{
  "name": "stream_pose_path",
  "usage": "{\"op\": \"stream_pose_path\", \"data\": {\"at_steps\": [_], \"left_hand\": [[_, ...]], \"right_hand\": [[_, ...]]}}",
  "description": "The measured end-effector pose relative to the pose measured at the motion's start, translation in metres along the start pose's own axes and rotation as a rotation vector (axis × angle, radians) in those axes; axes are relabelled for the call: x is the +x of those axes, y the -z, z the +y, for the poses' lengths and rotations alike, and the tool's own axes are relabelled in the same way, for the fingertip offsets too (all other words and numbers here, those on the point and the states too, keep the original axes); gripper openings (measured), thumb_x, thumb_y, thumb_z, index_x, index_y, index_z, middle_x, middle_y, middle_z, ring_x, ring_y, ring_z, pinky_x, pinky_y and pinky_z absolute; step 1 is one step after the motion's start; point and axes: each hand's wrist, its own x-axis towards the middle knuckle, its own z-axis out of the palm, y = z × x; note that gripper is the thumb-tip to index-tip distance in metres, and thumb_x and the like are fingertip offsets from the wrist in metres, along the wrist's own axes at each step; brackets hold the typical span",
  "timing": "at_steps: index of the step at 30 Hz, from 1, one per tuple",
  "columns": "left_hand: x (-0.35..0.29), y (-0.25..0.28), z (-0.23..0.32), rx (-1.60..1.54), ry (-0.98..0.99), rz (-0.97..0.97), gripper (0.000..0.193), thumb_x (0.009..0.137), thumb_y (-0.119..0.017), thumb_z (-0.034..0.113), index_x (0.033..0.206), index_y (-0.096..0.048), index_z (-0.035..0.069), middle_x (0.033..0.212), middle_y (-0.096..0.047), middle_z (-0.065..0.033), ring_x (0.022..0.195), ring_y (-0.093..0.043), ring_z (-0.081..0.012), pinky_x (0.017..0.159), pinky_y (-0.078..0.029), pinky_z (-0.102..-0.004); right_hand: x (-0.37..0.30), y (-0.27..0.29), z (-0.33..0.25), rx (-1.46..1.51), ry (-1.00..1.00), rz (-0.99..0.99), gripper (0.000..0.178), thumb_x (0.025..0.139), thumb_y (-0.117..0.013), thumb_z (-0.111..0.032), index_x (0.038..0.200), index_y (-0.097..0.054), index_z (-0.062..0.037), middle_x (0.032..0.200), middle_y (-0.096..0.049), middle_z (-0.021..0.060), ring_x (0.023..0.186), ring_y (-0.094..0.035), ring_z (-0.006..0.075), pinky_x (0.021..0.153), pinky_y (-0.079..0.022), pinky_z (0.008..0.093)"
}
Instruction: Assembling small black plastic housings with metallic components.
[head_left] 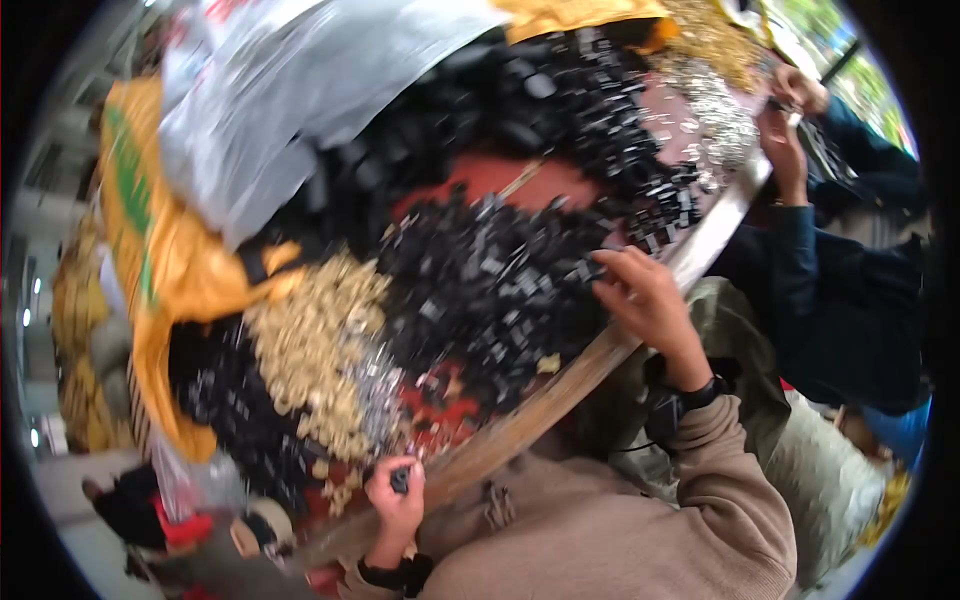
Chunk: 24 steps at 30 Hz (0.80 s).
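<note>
My left hand (395, 497) is closed on a small black plastic piece (400, 479), pinched between thumb and fingers just above the wooden edge. My right hand (648, 300) reaches over the near right side of a heap of small black pieces (470, 280). Its fingers are apart and slightly bent, with nothing visible between them, though motion blurs the fingertips. Left of that heap lies a pile of tan, ring-like pieces (310, 350). Small shiny silvery pieces (378, 395) lie between the tan pile and the black heap.
A wooden rail (540, 410) borders the red tabletop (445, 410). Orange sacks (150, 240) and a clear plastic bag (300, 100) stand at the left and back. Silver pieces (715, 110) lie far right, beside a co-worker's hands (788, 140).
</note>
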Motion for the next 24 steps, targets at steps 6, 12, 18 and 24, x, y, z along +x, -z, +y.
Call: {"op": "stream_pose_path", "data": {"at_steps": [6,12,18,24], "left_hand": [[-0.069,0.073,-0.008,-0.223,0.231,0.333,0.008,0.079,-0.054,0.005,0.085,-0.050,0.002,0.066,-0.052,-0.0024,0.058,-0.049,-0.0076,0.054,-0.040,-0.0191],[-0.123,0.114,-0.038,-0.377,0.338,0.548,0.008,0.079,-0.052,0.002,0.086,-0.049,0.002,0.064,-0.049,-0.0021,0.054,-0.046,-0.0080,0.051,-0.038,-0.0200],[-0.063,0.088,-0.033,-0.750,0.307,0.235,0.010,0.078,-0.053,0.004,0.087,-0.048,0.003,0.065,-0.046,-0.0013,0.054,-0.043,-0.0094,0.048,-0.034,-0.0206],[-0.029,0.070,-0.037,-1.053,0.381,-0.018,0.013,0.078,-0.055,0.007,0.089,-0.050,0.003,0.067,-0.050,-0.0028,0.055,-0.047,-0.0097,0.049,-0.035,-0.0209]], "right_hand": [[-0.021,-0.041,-0.030,-0.047,0.100,-0.125,0.022,0.070,-0.059,0.000,0.092,-0.056,-0.0005,0.068,-0.048,0.0073,0.056,-0.049,0.0172,0.051,-0.039,0.0262],[-0.039,-0.090,-0.072,0.035,0.220,-0.182,0.014,0.069,-0.059,0.001,0.083,-0.057,-0.0004,0.069,-0.049,0.0088,0.058,-0.050,0.0217,0.053,-0.040,0.0284],[-0.040,-0.141,-0.109,-0.112,0.454,-0.239,0.013,0.069,-0.059,-0.004,0.082,-0.057,-0.0028,0.070,-0.049,0.0092,0.062,-0.050,0.0256,0.054,-0.041,0.0324],[-0.022,-0.184,-0.126,-0.293,0.525,-0.264,0.012,0.071,-0.057,-0.009,0.082,-0.056,-0.0050,0.070,-0.048,0.0090,0.065,-0.051,0.0274,0.056,-0.042,0.0341]]}}
